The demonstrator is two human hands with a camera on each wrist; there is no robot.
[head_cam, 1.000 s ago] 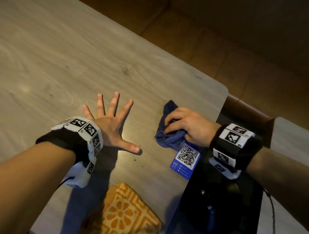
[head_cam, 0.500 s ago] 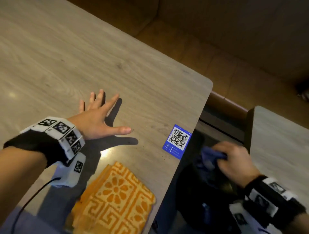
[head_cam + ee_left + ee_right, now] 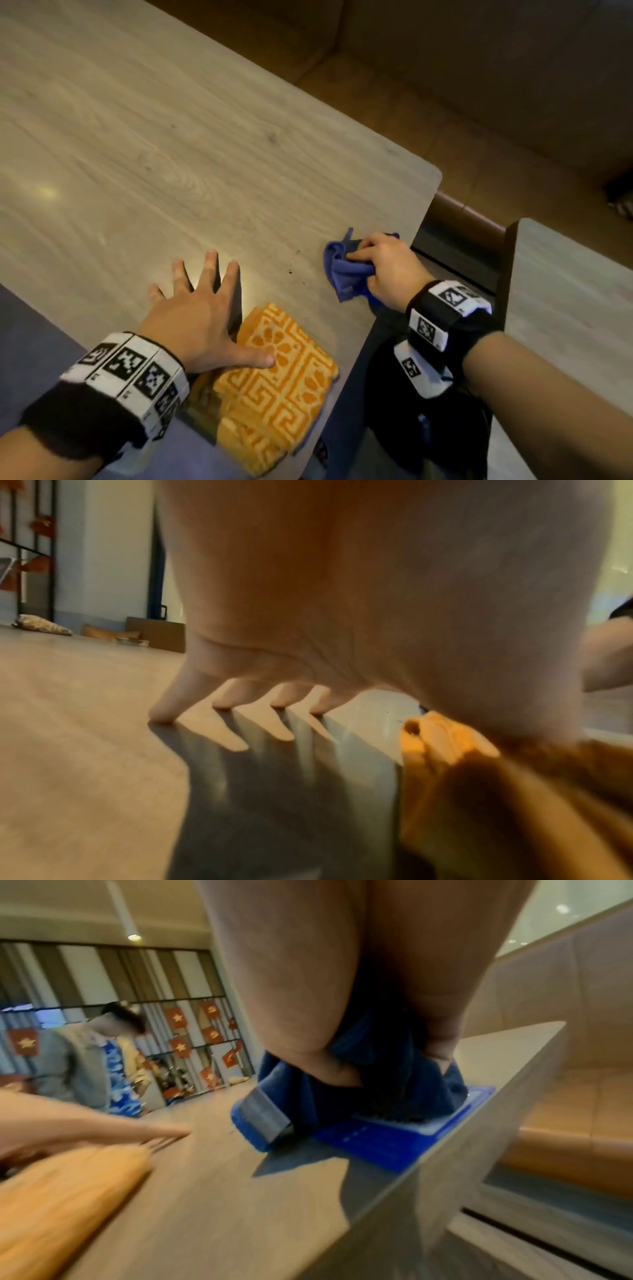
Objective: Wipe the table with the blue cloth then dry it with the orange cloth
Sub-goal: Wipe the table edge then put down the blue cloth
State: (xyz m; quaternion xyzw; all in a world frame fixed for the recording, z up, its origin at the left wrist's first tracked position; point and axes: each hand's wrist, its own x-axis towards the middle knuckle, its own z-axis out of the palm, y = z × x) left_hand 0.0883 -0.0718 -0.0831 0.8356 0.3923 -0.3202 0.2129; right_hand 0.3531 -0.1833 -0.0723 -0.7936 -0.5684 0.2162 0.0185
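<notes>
The wooden table (image 3: 171,137) fills the head view. My right hand (image 3: 387,267) grips the bunched blue cloth (image 3: 342,277) and holds it down on the table near its right edge. In the right wrist view the blue cloth (image 3: 394,1074) sits on top of a blue QR card (image 3: 387,1142). My left hand (image 3: 205,308) lies spread and flat on the table, its thumb resting on the folded orange patterned cloth (image 3: 281,394) by the near edge. In the left wrist view its fingertips (image 3: 161,715) touch the tabletop beside the orange cloth (image 3: 445,750).
A few dark crumbs (image 3: 294,263) lie between my hands. A narrow gap with something black (image 3: 394,394) separates this table from a second table (image 3: 565,308) on the right. A brown bench (image 3: 479,102) runs behind. A person (image 3: 85,1056) stands far off.
My right hand rose from below the table's right edge and brought the blue cloth back onto the table, over the QR card. My left hand slid nearer, its thumb now on the orange cloth.
</notes>
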